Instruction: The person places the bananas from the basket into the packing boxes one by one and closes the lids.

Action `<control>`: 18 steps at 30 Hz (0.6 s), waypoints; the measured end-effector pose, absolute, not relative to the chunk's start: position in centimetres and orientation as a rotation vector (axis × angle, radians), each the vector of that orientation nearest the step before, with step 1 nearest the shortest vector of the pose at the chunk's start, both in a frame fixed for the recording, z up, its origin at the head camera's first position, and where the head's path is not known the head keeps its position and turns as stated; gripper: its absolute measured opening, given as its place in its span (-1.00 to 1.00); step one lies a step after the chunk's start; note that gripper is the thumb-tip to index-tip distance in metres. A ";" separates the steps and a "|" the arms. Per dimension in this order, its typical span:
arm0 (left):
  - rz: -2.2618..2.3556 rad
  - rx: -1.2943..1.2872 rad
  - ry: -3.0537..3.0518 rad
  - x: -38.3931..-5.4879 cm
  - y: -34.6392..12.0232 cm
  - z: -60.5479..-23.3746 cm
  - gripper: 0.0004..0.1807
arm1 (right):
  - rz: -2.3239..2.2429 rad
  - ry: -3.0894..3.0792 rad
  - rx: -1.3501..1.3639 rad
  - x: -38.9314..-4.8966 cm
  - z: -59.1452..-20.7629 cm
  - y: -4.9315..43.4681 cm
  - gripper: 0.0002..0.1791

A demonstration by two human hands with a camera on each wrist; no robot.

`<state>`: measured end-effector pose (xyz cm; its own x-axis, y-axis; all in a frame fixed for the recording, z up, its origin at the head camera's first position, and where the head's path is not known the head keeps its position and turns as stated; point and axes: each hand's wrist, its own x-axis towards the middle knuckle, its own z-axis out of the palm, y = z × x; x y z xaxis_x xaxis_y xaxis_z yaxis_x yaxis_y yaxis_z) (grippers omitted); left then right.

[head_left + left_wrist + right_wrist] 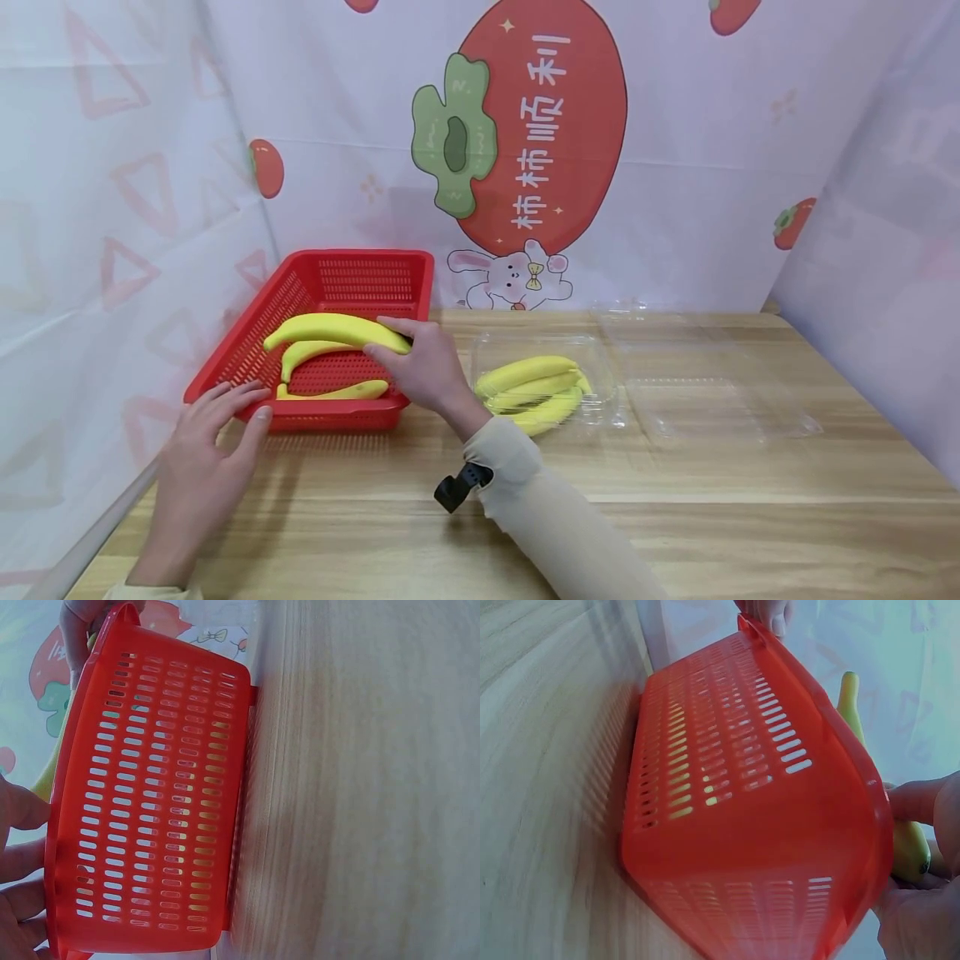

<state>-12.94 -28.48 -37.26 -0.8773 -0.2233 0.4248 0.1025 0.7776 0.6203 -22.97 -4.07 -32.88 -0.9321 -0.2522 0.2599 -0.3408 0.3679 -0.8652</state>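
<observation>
My right hand point(426, 362) grips a yellow banana point(330, 327) near one end, above the red basket point(197, 385). In the right wrist view the held banana point(910, 851) shows behind the basket's rim, with thumb and fingers around it. Two more bananas lie in the basket, a curved one point(303, 353) and one by the near wall point(352, 391). At the basket's near left corner, my left hand point(213, 454) rests its fingers on the rim. The left wrist view shows those fingers point(22, 859) loosely bent at the rim, beside the slotted wall.
Right of the basket, a clear plastic box point(600, 367) holds several bananas point(528, 379). Further right lies another clear box point(705, 408) with its lid raised toward the back. A printed cloth point(675, 167) hangs behind the wooden table point(720, 533) and along both sides.
</observation>
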 end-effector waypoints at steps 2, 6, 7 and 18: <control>-0.901 0.083 -2.480 -12.9 -28.5 -37.2 -0.54 | 1.631 -2.527 0.542 -23.0 -32.8 -3.6 -0.47; -0.901 0.079 -2.479 -12.9 -28.5 -37.2 -0.54 | 1.620 -2.530 0.513 -23.3 -32.5 -2.5 -0.48; -0.900 0.080 -2.481 -12.9 -28.5 -37.1 -0.53 | 1.622 -2.527 0.506 -23.3 -32.4 -2.3 -0.48; -0.891 0.106 -2.501 -12.9 -28.5 -37.1 -0.51 | 1.578 -2.488 0.466 -23.6 -31.3 0.8 -0.48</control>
<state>-12.87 -28.47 -37.08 -0.8819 -0.2272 0.4130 0.0852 0.7848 0.6138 -23.58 0.82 -31.29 -0.9389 -0.1755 0.2961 -0.3427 0.3950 -0.8524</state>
